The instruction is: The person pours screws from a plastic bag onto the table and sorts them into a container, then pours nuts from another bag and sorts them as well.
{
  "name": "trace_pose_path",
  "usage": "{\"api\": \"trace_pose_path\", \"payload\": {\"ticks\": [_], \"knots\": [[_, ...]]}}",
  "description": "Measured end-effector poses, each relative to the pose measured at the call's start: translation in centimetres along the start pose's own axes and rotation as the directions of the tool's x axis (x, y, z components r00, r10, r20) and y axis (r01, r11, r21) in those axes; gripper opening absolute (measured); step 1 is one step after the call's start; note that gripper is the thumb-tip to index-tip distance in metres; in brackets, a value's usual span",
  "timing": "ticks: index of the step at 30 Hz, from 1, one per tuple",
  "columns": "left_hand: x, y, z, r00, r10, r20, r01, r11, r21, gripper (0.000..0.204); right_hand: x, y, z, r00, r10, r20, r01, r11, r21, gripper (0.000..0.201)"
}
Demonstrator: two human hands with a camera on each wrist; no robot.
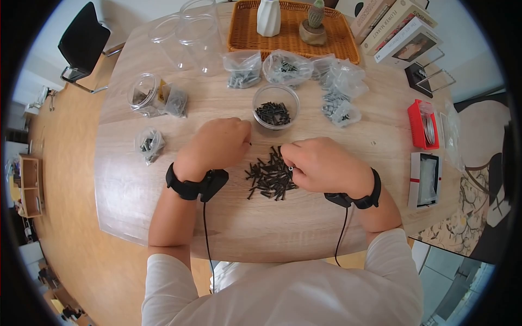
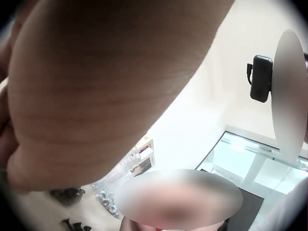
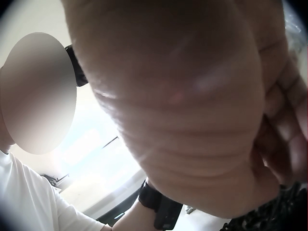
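A loose pile of black screws [image 1: 268,176] lies on the table between the hands. Beyond it stands a round clear plastic tub [image 1: 295,104] with more black screws [image 1: 273,113] inside. My left hand [image 1: 217,142] is beside the tub at its near left, fingers curled, a small dark screw tip showing at the fingertips. My right hand [image 1: 323,163] is at the pile's right edge with bent fingers; a small silvery bit shows near the thumb. I cannot tell whether these fingers hold a screw. In the wrist views the palms hide most of the fingertips.
Plastic bags of grey anchors and screws [image 1: 243,70] line the far side, near a wicker tray [image 1: 348,41]. Left are a clear jar [image 1: 142,96] and a small bag [image 1: 149,144]. Right are a red basket [image 1: 416,125] and a white box [image 1: 416,185]. Cables hang from both wrists.
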State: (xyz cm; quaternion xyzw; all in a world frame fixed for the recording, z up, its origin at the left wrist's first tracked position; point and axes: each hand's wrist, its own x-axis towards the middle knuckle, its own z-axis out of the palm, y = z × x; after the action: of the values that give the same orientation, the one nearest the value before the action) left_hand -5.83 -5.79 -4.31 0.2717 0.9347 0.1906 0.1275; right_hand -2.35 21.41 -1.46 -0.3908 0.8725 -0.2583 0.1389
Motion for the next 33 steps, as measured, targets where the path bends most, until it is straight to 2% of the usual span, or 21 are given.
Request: {"api": "trace_pose_path", "payload": {"ticks": [7, 9, 10, 11, 12, 13, 15, 16, 18, 22, 24, 25, 27, 28, 30, 31, 33], "knots": [[-0.4, 0.1, -0.8, 0.999, 0.04, 0.003, -0.04, 0.997, -0.07, 0.013, 0.0, 0.0, -0.7, 0.999, 0.012, -0.037, -0.01, 0.999, 0.041, 0.015], [-0.4, 0.2, -1.0, 0.999, 0.031, 0.022, -0.029, 0.998, -0.064, 0.014, 0.1, -0.9, -1.7, 0.982, -0.008, -0.188, 0.04, 0.986, 0.165, 0.015], [-0.4, 0.2, -1.2, 0.998, 0.038, 0.044, -0.034, 0.996, -0.079, 0.014, 0.3, -1.1, -1.8, 0.982, -0.009, -0.188, 0.04, 0.986, 0.164, 0.015], [-0.4, 0.3, -1.4, 0.997, 0.046, 0.066, -0.039, 0.995, -0.093, 0.015, 0.6, -1.4, -1.8, 0.931, -0.018, -0.366, 0.093, 0.978, 0.189, 0.018], [-0.4, 0.5, -1.6, 0.997, 0.047, 0.066, -0.041, 0.995, -0.092, 0.015, 0.8, -1.6, -1.8, 0.847, -0.02, -0.531, 0.15, 0.967, 0.204, 0.021], [-0.4, 0.9, -1.9, 0.996, 0.031, 0.084, -0.023, 0.995, -0.094, 0.015, 0.8, -1.5, -1.8, 0.847, -0.019, -0.532, 0.15, 0.968, 0.203, 0.021], [-0.5, 1.1, -2.0, 0.995, 0.017, 0.103, -0.008, 0.996, -0.093, 0.016, 0.9, -1.2, -1.9, 0.704, -0.075, -0.706, 0.196, 0.976, 0.092, 0.028], [-0.5, 1.1, -2.0, 0.995, 0.019, 0.102, -0.009, 0.995, -0.098, 0.015, 1.2, -1.0, -1.9, 0.703, -0.076, -0.708, 0.195, 0.977, 0.09, 0.028], [-0.5, 1.2, -2.1, 0.995, 0.022, 0.101, -0.011, 0.995, -0.102, 0.014, 1.7, -0.9, -1.6, 0.676, -0.127, -0.725, 0.134, 0.99, -0.048, 0.03], [-0.7, 1.3, -2.2, 0.993, 0.044, 0.106, -0.034, 0.995, -0.091, 0.009, 1.7, -1.0, -1.4, 0.683, -0.096, -0.724, 0.163, 0.986, 0.023, 0.03], [-0.7, 1.1, -2.1, 0.993, 0.058, 0.106, -0.05, 0.995, -0.081, 0.008, 1.4, -1.0, -1.3, 0.715, -0.028, -0.698, 0.196, 0.967, 0.162, 0.029], [-0.7, 1.0, -1.9, 0.992, 0.079, 0.102, -0.07, 0.994, -0.087, 0.008, 1.3, -1.1, -1.4, 0.715, -0.028, -0.698, 0.196, 0.967, 0.162, 0.029], [-0.8, 1.0, -1.7, 0.99, 0.1, 0.098, -0.091, 0.992, -0.091, 0.008, 1.1, -1.3, -1.8, 0.757, 0.021, -0.653, 0.125, 0.976, 0.177, 0.021], [-0.8, 1.0, -1.8, 0.991, 0.098, 0.087, -0.089, 0.991, -0.096, 0.009, 0.9, -1.3, -2.0, 0.753, 0.016, -0.658, 0.128, 0.977, 0.171, 0.021], [-1.0, 1.2, -1.9, 0.993, 0.095, 0.075, -0.088, 0.991, -0.102, 0.01, 0.3, -1.1, -1.9, 0.938, 0.03, -0.346, 0.017, 0.991, 0.132, 0.011], [-1.0, 1.3, -2.1, 0.992, 0.088, 0.093, -0.079, 0.992, -0.098, 0.011, 0.1, -1.0, -1.8, 0.937, 0.029, -0.348, 0.018, 0.991, 0.13, 0.011], [-1.1, 1.5, -2.3, 0.99, 0.085, 0.109, -0.076, 0.993, -0.088, 0.011, -0.2, -0.6, -1.3, 0.991, 0.017, -0.132, -0.019, 1.0, -0.018, 0.012]]}}
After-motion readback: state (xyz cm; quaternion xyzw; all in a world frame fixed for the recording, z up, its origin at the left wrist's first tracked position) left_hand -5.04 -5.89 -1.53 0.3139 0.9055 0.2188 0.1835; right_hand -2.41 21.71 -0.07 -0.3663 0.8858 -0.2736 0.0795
